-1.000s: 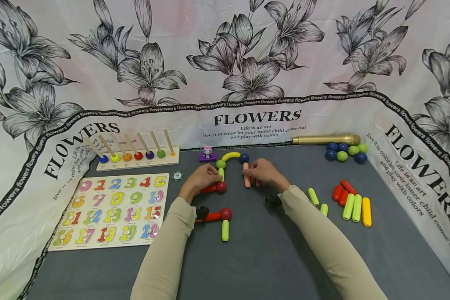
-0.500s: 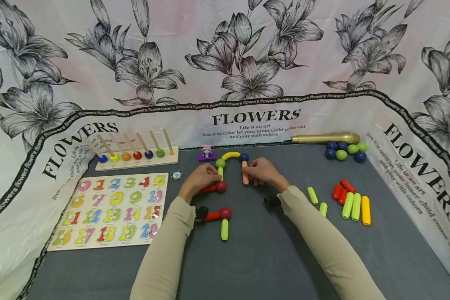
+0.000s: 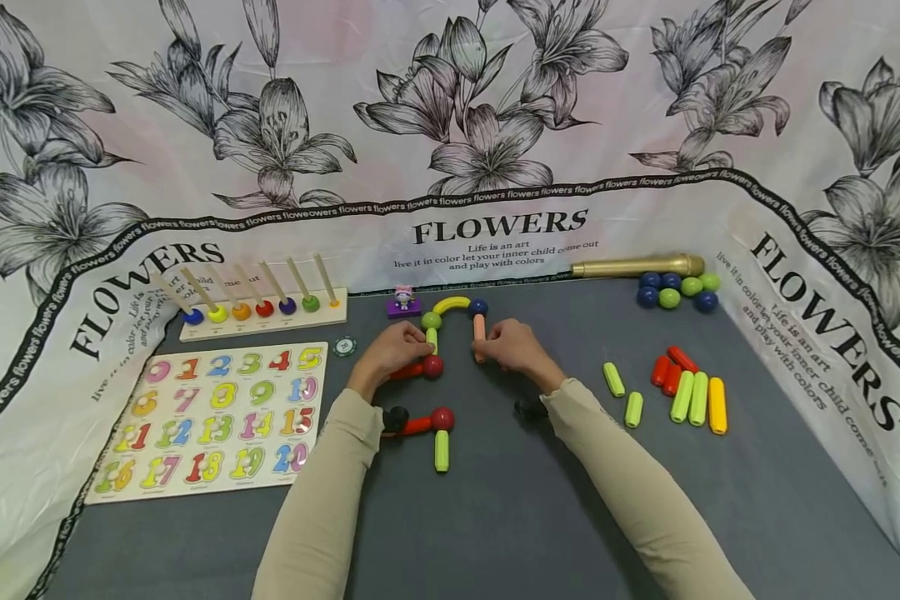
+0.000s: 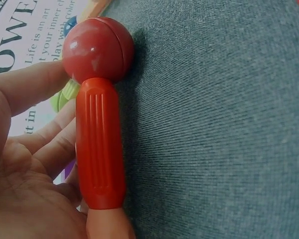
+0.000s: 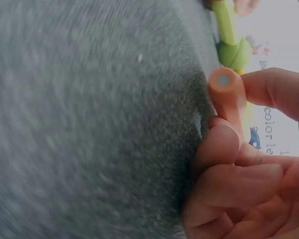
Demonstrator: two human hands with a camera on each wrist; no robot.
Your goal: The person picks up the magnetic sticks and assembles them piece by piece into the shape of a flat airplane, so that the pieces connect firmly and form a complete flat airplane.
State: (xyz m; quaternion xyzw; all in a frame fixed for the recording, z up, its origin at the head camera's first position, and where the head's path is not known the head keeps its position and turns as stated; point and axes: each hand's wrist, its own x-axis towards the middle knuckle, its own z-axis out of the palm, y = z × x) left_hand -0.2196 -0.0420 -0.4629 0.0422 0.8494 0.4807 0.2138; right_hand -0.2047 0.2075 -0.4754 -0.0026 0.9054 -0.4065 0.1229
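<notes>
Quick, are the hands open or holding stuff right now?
Left hand: closed, pinching the light green stick below the green ball.
Right hand: closed, pinching the peach stick below the blue ball.

Peg stand point(image 3: 276, 322) just behind number board point(image 3: 207, 406)

White flower-printed cloth point(image 3: 487, 133) hangs behind the dark grey tabletop point(image 3: 525, 508).
</notes>
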